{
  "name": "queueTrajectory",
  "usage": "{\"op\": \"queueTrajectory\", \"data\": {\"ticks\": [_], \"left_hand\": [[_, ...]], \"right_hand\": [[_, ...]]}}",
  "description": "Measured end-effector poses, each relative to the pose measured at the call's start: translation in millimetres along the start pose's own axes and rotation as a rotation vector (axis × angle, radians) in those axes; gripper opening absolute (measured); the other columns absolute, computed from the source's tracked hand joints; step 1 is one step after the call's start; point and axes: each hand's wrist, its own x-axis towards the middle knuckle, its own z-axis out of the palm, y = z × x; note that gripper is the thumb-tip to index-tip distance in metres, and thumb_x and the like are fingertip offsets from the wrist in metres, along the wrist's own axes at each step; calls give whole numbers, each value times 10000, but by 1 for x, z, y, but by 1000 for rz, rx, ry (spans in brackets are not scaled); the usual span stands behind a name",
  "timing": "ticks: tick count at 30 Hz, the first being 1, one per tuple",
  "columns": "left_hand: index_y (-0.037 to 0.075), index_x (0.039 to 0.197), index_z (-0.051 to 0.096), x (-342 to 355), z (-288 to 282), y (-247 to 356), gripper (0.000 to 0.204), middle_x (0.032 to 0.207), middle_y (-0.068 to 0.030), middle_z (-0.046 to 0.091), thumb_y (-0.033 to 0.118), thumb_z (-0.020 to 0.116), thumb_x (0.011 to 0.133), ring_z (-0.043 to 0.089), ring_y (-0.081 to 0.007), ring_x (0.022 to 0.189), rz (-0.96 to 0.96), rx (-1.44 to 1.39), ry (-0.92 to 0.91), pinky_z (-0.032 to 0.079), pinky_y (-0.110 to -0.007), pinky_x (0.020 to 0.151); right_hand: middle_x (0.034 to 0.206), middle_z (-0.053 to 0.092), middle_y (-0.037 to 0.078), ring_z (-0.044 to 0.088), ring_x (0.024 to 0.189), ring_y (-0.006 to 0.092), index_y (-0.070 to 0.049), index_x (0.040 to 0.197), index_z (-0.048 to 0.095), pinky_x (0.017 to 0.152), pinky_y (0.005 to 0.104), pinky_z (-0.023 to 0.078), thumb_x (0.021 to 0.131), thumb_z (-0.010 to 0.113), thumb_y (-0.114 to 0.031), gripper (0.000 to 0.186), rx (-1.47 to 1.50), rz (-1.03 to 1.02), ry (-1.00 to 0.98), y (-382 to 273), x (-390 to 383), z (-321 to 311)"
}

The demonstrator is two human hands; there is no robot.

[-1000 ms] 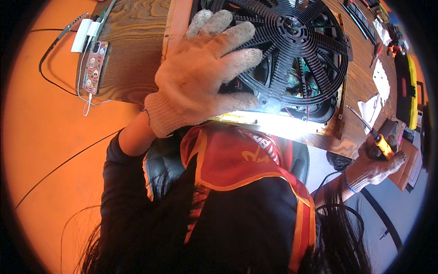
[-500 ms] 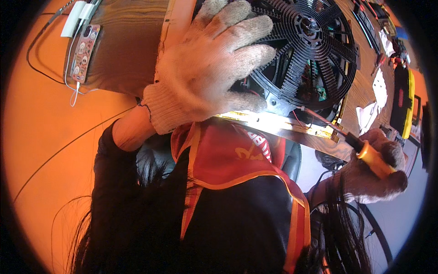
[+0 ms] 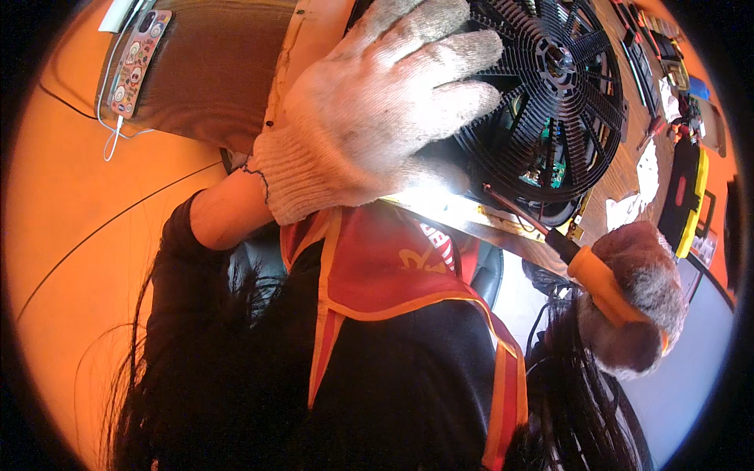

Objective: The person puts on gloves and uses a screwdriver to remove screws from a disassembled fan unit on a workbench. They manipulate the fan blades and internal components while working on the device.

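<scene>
My left hand (image 3: pixel 369 125), in a whitish knit glove, lies spread over the left part of a black fan with a ribbed round guard (image 3: pixel 561 67). The fan is mounted on a metal-framed unit (image 3: pixel 483 212), with green circuit board (image 3: pixel 550 177) showing through the guard. My gloved right hand (image 3: pixel 636 302) is wrapped round an orange-and-black screwdriver (image 3: pixel 597 279) at the lower right. The screwdriver's shaft points up-left, its tip at the lower left edge of the fan, beside my left thumb. Whether the tip touches a screw I cannot tell. Glare hides part of the frame's front edge.
A sticker-covered phone (image 3: pixel 137 59) with a white cable lies on the wooden table (image 3: pixel 200 71) at left. At right are white papers (image 3: pixel 624 208), a black-and-yellow case (image 3: pixel 679 204) and several small tools (image 3: pixel 652 129). A chair (image 3: pixel 491 271) and loose cables show below.
My right hand has brought the screwdriver up-left, so its tip is now at the fan's lower edge. My left hand stays spread on the fan. The view has shifted, moving the fan rightward in the picture.
</scene>
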Motion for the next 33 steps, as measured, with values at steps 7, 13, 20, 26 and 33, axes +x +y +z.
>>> {"op": "queueTrajectory", "data": {"ticks": [7,13,20,26,33], "left_hand": [[99,1128,699,-6,12,-1,468,1332,-155,594,452,648,825,467,-385,1331,-22,-75,120,232,-558,1189],[107,1107,701,-10,28,-6,451,1320,-140,599,438,651,805,472,-364,1327,16,-12,237,251,-556,1182],[129,1019,712,-14,28,-5,261,1288,-98,620,266,617,819,509,-309,1298,-16,4,243,286,-533,1175],[138,1018,716,-8,21,0,281,1286,-97,621,261,645,776,507,-311,1302,-44,0,232,278,-540,1180],[121,1025,713,-9,21,-2,359,1302,-105,610,309,687,721,484,-327,1325,-40,-57,212,261,-557,1182]], "right_hand": [[846,605,169,602,734,282,-7,948,602,625,367,492,854,695,-233,261,-289,-26,-228,-9,13,-13],[939,580,196,618,780,305,-26,1074,544,655,383,512,837,730,-246,373,-69,-189,-129,7,23,-11],[1047,550,228,637,835,332,-49,1221,476,691,401,536,818,771,-262,543,-10,-323,-189,13,39,-14],[1140,525,255,653,882,355,-68,1346,418,721,417,556,801,806,-276,701,10,-387,-216,20,46,-17],[1089,569,265,679,856,357,-63,1398,428,719,408,569,792,824,-233,744,42,-418,-221,19,50,-10]]}}
